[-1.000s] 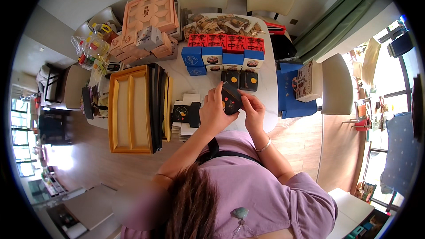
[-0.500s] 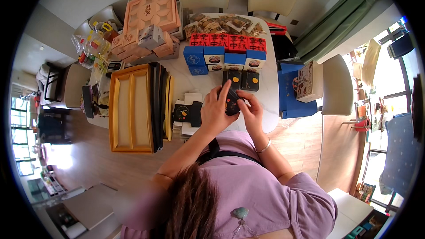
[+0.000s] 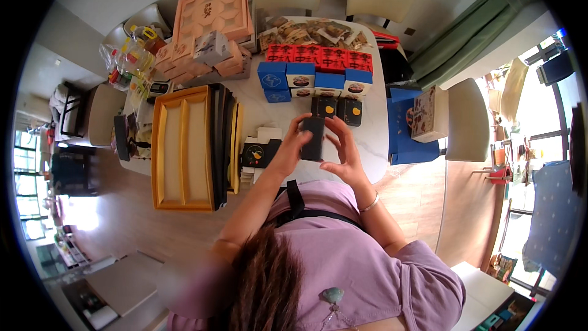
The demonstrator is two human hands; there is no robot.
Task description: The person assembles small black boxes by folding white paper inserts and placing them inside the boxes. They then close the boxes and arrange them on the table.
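A small black box [image 3: 313,140] is held over the near part of the table, a plain dark side facing up. My left hand [image 3: 289,152] grips it from the left, with the thumb across its face. Just to its right is my right hand [image 3: 347,158], fingers spread and curved around a gap; whether a fingertip touches the box I cannot tell. Beyond my hands stand two black boxes with a yellow round design, a left one [image 3: 323,108] and a right one [image 3: 350,112]. Left of my left hand lie flattened black cartons [image 3: 260,154] on white ones [image 3: 269,135].
Blue boxes [image 3: 272,76] and red boxes [image 3: 306,55] stand in rows beyond, with clear packets [image 3: 315,32] behind. Gold and black trays [image 3: 184,153] lean at the left edge. Pink boxes [image 3: 211,18] pile up at the far left. A blue bag [image 3: 404,141] lies right of the table.
The black box has turned so that a plain side faces up. My right hand has drawn away to the right and its fingers have spread; my left hand keeps hold.
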